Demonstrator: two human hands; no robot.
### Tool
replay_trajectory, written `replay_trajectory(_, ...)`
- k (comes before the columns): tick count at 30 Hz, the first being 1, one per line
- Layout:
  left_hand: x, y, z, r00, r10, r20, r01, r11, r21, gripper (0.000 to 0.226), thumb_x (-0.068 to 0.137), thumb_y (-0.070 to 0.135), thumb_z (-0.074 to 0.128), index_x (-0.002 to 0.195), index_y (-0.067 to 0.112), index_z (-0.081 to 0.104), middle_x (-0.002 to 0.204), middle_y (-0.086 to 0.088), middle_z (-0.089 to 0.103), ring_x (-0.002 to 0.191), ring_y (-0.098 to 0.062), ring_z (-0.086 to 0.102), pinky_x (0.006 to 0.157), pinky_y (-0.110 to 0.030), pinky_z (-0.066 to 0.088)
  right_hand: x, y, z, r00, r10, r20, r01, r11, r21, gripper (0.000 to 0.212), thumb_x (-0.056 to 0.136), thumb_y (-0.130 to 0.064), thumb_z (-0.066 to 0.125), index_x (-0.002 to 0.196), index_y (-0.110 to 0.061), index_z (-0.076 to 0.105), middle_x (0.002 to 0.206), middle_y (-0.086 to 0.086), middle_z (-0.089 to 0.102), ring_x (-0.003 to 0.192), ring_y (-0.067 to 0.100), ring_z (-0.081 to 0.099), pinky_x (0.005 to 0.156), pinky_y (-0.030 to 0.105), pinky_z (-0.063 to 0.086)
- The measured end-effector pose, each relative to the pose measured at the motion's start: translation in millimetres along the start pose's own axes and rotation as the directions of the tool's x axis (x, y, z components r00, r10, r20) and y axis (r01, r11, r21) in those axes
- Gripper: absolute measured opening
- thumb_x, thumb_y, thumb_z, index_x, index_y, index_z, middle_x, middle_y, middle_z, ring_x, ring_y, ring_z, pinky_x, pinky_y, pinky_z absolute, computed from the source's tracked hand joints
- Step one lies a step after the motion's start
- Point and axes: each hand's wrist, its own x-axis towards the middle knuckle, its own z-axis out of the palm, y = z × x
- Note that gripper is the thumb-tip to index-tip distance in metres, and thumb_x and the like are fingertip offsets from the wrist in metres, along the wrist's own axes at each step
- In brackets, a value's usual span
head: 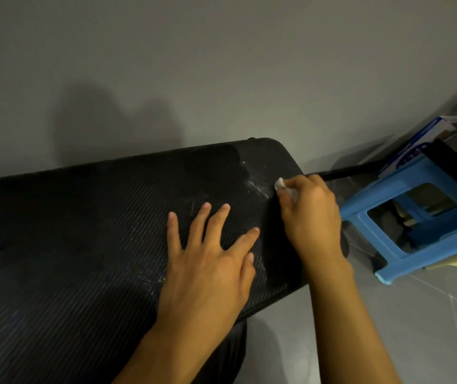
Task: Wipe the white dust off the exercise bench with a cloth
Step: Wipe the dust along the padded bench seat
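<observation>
Bench (pixel 83 245) pad: black, ribbed weave, rounded corners. Mid-wipe, my read. Right hand (pixel 309 214) fisted around small white cloth (pixel 280 184), pressed on pad near its far-right corner, touching white dust (pixel 258 189) streak. Left hand (pixel 208 267) flat, fingers spread, holding nothing, bracing pad centre. Fainter speckle around left hand. Next probably: drag cloth through streak, then cover speckle. Blue plastic stool (pixel 405 217) right of bench.

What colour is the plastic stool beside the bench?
Light blue stool, seen best in the head view.
</observation>
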Motion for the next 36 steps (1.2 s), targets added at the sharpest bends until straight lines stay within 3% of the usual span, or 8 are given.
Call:
replay_trajectory(4, 1.2, -0.5, 0.5, 1.0, -0.001, 0.001, 0.001, 1.0, -0.008, 0.047, 0.095, 0.047, 0.037, 0.134, 0.044, 0.063, 0.153, -0.009, 0.05, 0.147, -0.034, 0.04, 0.117, -0.071, 0.024, -9.7, -6.9, 1.1, 0.979, -0.189, 0.082, 0.183, 0.981, 0.069, 0.015, 0.097, -0.035, 0.06, 0.106, -0.025, 0.067, 0.103, -0.007, 0.054, 0.084, 0.008, 0.053, 0.063, 0.02, 0.039)
replay_trajectory(8, 1.4, -1.1, 0.4, 1.0, -0.003, 0.002, 0.004, 1.0, -0.01, 0.046, 0.095, 0.048, 0.038, 0.133, 0.044, 0.064, 0.153, -0.009, 0.05, 0.147, -0.033, 0.04, 0.117, -0.071, 0.024, -8.4, 5.4, -5.0, 0.997, -0.045, 0.057, 0.043, 0.998, 0.039, 0.019, 0.098, -0.039, 0.058, 0.105, -0.023, 0.066, 0.102, -0.004, 0.054, 0.088, 0.015, 0.056, 0.07, 0.038, 0.049)
replay_trajectory(11, 0.3, -0.9, -0.6, 1.0, -0.002, 0.003, 0.002, 1.0, -0.021, 0.045, 0.096, 0.047, 0.039, 0.133, 0.043, 0.064, 0.153, -0.009, 0.05, 0.147, -0.033, 0.04, 0.118, -0.07, 0.024, 20.8, -4.6, 6.7, 1.0, 0.028, 0.009, -0.028, 0.999, -0.042, 0.026, 0.101, -0.037, 0.054, 0.114, -0.017, 0.065, 0.11, 0.004, 0.054, 0.092, 0.024, 0.057, 0.07, 0.035, 0.041)
replay_trajectory(17, 1.1, -1.0, -2.3, 1.0, -0.008, 0.005, 0.008, 1.0, -0.019, 0.047, 0.095, 0.048, 0.038, 0.134, 0.044, 0.063, 0.153, -0.008, 0.051, 0.147, -0.033, 0.041, 0.118, -0.069, 0.024, 5.4, -17.1, 10.1, 0.924, -0.357, 0.136, 0.329, 0.925, 0.189, 0.016, 0.098, -0.035, 0.06, 0.108, -0.025, 0.067, 0.103, -0.011, 0.053, 0.086, 0.008, 0.056, 0.067, 0.03, 0.048)
replay_trajectory(23, 0.7, -1.2, -0.8, 1.0, -0.007, 0.003, 0.007, 1.0, -0.03, 0.044, 0.096, 0.047, 0.04, 0.133, 0.044, 0.064, 0.153, -0.008, 0.051, 0.147, -0.032, 0.041, 0.118, -0.07, 0.024, 31.1, -4.7, 14.7, 0.988, -0.148, 0.052, 0.147, 0.989, 0.014, 0.02, 0.099, -0.035, 0.058, 0.111, -0.021, 0.065, 0.106, -0.005, 0.052, 0.087, 0.014, 0.054, 0.061, 0.025, 0.035)
replay_trajectory(30, 1.4, -0.7, -1.9, 1.0, -0.012, -0.002, 0.011, 0.999, -0.031, 0.045, 0.095, 0.048, 0.04, 0.134, 0.044, 0.063, 0.153, -0.007, 0.05, 0.147, -0.032, 0.04, 0.118, -0.069, 0.024, -2.6, -6.4, 1.5, 0.88, -0.437, 0.185, 0.394, 0.89, 0.227, 0.013, 0.098, -0.04, 0.057, 0.104, -0.032, 0.064, 0.101, -0.016, 0.05, 0.086, 0.002, 0.052, 0.064, 0.027, 0.045)
replay_trajectory(34, 1.1, -0.3, -2.4, 1.0, -0.02, 0.009, 0.02, 0.999, -0.033, 0.043, 0.096, 0.047, 0.043, 0.134, 0.045, 0.063, 0.154, -0.006, 0.049, 0.149, -0.03, 0.038, 0.119, -0.069, 0.023, 43.8, -8.3, 19.3, 0.985, -0.171, 0.037, 0.17, 0.985, 0.026, 0.027, 0.102, -0.042, 0.052, 0.11, -0.02, 0.066, 0.107, -0.003, 0.055, 0.088, 0.018, 0.057, 0.066, 0.028, 0.035)
replay_trajectory(36, 0.9, 0.1, -2.3, 1.0, -0.025, 0.004, 0.025, 0.999, -0.039, 0.043, 0.097, 0.047, 0.042, 0.134, 0.045, 0.063, 0.154, -0.006, 0.049, 0.149, -0.03, 0.038, 0.12, -0.068, 0.023, 64.8, -24.8, 29.1, 0.997, -0.078, 0.021, 0.078, 0.997, -0.004, 0.03, 0.102, -0.037, 0.052, 0.117, -0.015, 0.066, 0.115, 0.007, 0.057, 0.098, 0.029, 0.06, 0.071, 0.029, 0.035)
